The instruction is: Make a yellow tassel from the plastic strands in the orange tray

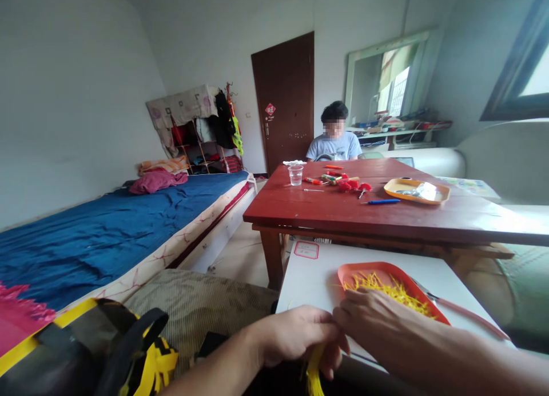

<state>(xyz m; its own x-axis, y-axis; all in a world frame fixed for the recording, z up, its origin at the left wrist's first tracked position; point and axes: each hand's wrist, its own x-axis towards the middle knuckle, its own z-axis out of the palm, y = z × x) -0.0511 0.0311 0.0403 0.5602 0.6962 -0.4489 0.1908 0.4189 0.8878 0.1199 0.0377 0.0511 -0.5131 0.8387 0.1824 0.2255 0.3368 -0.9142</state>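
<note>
Bundle (pixel 315 374): thin, glossy yellow strands, hung straight down from the left hand at the near edge of the white top (pixel 311 279).
Left hand (pixel 300 332): fingers curled and clamped on the bundle.
Right hand (pixel 369 316): fingers bent and drawn together, brought against the left fingertips; whether anything is pinched there cannot be told.
Tray (pixel 362 267): smooth, orange, round-cornered, set toward the right edge of the white top, its near side partly covered by the right hand.
Strips (pixel 392 288): yellow, narrow, crinkled, heaped loosely in the tray.
Tool (pixel 469 315): pink handle and pointed grey end, laid slantwise along the white top's right edge.
Red table (pixel 295 206): flat, lightly polished; a clear ribbed cup (pixel 295 176) is stood near its left edge, a slim blue pen (pixel 381 202) laid nearer the middle.
</note>
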